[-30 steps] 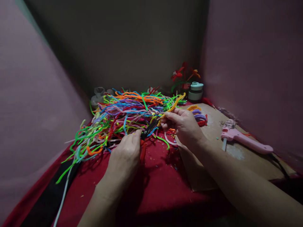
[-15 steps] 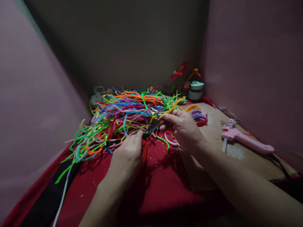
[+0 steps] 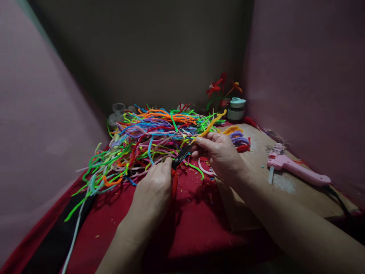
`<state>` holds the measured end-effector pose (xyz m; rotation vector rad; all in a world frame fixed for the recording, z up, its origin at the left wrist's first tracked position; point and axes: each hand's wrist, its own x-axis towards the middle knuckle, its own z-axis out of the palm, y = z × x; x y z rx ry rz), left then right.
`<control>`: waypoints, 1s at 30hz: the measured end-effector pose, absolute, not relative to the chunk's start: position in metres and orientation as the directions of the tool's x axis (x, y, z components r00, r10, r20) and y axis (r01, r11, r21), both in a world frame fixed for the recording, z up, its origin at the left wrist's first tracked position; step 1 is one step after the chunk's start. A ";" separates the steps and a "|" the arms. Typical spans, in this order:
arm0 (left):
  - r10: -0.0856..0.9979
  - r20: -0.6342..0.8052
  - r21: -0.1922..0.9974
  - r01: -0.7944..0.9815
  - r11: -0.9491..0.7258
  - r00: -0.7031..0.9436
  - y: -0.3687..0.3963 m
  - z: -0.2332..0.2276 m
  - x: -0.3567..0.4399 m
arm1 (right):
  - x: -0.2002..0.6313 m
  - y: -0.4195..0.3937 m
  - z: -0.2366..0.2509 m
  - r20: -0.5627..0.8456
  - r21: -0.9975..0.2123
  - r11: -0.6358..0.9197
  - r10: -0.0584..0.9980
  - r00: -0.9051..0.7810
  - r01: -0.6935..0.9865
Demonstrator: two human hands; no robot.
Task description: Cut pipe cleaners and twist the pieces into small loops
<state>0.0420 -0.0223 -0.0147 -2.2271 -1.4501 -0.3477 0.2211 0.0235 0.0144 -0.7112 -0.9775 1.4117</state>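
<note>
My left hand (image 3: 155,184) is closed around a pair of pliers (image 3: 180,156) with a black head and red handles. Their head slants up and right toward my right hand (image 3: 218,150). Between thumb and fingers, that hand pinches a yellow-orange pipe cleaner (image 3: 212,123), whose free end points up and right. The pliers' tip meets the pinched end close to my right fingertips; whether the jaws grip it cannot be made out. Just behind both hands spreads a big heap of many-coloured pipe cleaners (image 3: 159,127).
A pink glue gun (image 3: 299,170) lies on a brown board (image 3: 256,209) at right. Yellow, purple and red pipe-cleaner loops (image 3: 239,139) rest on the board's far edge. Behind stand a mint-lidded container (image 3: 236,110) and red flowers (image 3: 214,88). Scraps dot the red cloth (image 3: 196,224).
The yellow-orange pipe cleaner's free end has shifted slightly up and to the right. Both hands keep nearly the same place and grip.
</note>
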 end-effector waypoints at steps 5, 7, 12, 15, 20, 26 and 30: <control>0.804 0.439 -0.238 0.915 -0.326 0.401 -0.023 -0.014 0.043 | 0.221 0.024 0.012 0.137 -0.883 0.077 0.986 -0.097 -0.463; 0.819 0.419 -0.227 0.918 -0.324 0.392 -0.024 -0.012 0.043 | 0.221 0.024 0.011 0.145 -0.884 0.086 0.985 -0.096 -0.459; 0.845 0.377 -0.207 0.924 -0.323 0.380 -0.027 -0.011 0.042 | 0.221 0.024 0.012 0.143 -0.886 0.085 0.985 -0.095 -0.455; 0.829 0.397 -0.189 0.919 -0.346 0.394 -0.027 -0.012 0.042 | 0.220 0.023 0.012 0.134 -0.880 0.071 0.986 -0.103 -0.470; 0.835 0.398 -0.110 0.923 -0.368 0.381 -0.028 -0.011 0.044 | 0.219 0.024 0.011 0.096 -0.862 0.026 0.989 -0.112 -0.506; 0.875 0.334 -0.099 0.936 -0.338 0.351 -0.026 -0.012 0.046 | 0.218 0.024 0.010 0.089 -0.862 0.026 0.991 -0.100 -0.506; 0.889 0.310 -0.092 0.941 -0.325 0.337 -0.024 -0.013 0.045 | 0.217 0.026 0.007 0.129 -0.862 0.043 0.982 -0.137 -0.505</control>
